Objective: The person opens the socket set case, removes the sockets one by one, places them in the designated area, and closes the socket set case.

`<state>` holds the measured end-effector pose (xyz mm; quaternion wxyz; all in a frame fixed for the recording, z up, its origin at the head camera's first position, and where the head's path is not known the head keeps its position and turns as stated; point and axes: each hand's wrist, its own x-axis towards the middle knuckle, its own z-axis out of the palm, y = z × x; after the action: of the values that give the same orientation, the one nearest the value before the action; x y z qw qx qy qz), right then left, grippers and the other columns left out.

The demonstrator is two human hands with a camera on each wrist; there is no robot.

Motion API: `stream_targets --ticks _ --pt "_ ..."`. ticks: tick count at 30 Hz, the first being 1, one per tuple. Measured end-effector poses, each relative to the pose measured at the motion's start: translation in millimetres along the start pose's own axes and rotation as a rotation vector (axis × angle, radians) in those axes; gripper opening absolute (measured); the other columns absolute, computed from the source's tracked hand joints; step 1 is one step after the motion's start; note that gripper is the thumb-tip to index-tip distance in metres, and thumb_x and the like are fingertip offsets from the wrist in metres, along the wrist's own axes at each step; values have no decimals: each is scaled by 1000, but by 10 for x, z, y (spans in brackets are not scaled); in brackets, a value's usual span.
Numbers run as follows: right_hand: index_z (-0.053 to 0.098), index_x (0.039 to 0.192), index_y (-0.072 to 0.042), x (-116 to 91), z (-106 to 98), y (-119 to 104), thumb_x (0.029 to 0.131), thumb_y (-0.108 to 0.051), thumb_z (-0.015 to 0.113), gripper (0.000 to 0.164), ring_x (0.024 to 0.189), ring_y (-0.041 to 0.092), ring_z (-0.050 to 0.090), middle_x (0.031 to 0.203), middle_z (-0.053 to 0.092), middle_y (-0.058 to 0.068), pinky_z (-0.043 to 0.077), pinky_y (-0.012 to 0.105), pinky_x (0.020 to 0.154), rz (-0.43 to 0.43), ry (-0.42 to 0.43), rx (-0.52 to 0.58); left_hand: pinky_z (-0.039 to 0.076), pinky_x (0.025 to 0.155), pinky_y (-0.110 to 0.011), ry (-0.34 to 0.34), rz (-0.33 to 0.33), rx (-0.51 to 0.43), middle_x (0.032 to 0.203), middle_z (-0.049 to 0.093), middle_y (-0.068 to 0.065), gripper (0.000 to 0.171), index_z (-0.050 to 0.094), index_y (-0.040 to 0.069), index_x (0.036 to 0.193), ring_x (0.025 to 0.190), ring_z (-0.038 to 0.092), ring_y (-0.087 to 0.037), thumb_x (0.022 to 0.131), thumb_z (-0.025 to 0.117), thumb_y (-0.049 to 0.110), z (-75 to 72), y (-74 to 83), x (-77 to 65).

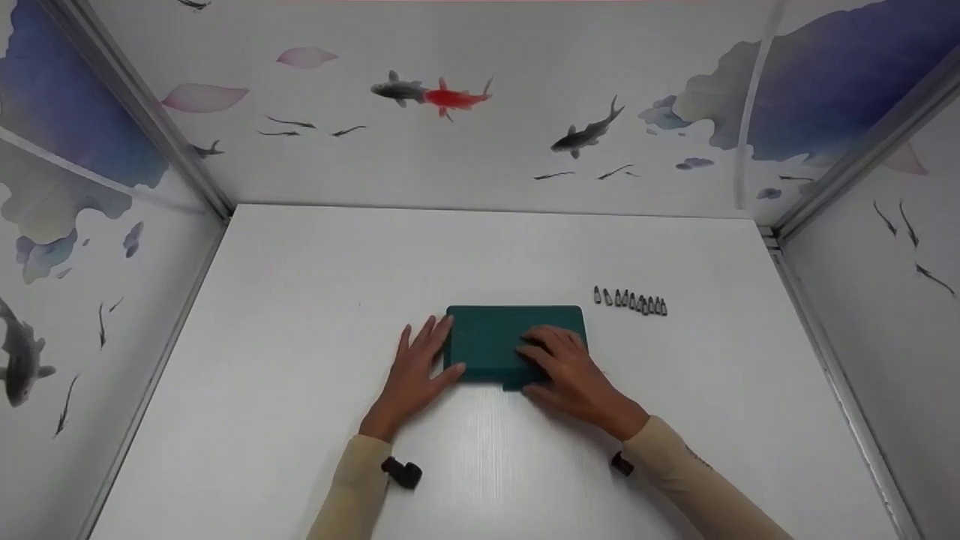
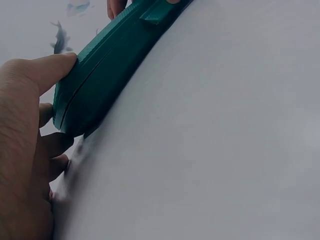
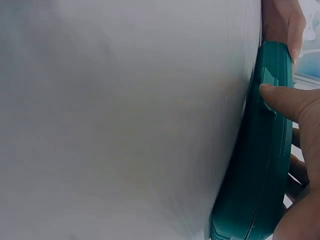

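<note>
A dark green case (image 1: 487, 341) with a seam round its side lies closed on the white table. A small latch tab (image 3: 270, 82) sticks out from its near long edge. My left hand (image 1: 416, 375) holds the left end, with the thumb (image 2: 62, 67) on the top edge near the corner and the fingers along the end wall. The right hand (image 1: 574, 375) grips the case's right part. Its thumb (image 3: 285, 100) presses at the latch tab while the other fingers bend over the lid.
Several small dark clip-like pieces (image 1: 630, 300) lie in a row beyond the case's right end. The white table (image 1: 300, 285) is bordered by walls (image 1: 480, 165) printed with fish and leaves at the back and both sides.
</note>
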<state>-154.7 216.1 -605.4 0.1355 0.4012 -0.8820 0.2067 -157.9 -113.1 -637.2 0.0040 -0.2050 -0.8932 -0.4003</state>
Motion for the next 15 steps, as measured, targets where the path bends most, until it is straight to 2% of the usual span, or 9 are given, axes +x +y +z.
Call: stream_targets --ticks 9,15 --pt "69 141 -8 44 32 -61 86 -28 99 65 139 34 58 147 64 14 46 59 113 52 -10 -19 1 135 -64 0 -14 24 178 32 -18 85 31 12 175 167 25 -38 108 64 51 6 1 3" --pt "74 130 -7 61 83 -93 85 -21 98 53 134 36 61 140 69 15 48 60 108 80 7 -40 0 135 -62 -9 -8 18 179 31 -17 86 29 13 176 168 24 -37 108 64 52 9 -9 2"
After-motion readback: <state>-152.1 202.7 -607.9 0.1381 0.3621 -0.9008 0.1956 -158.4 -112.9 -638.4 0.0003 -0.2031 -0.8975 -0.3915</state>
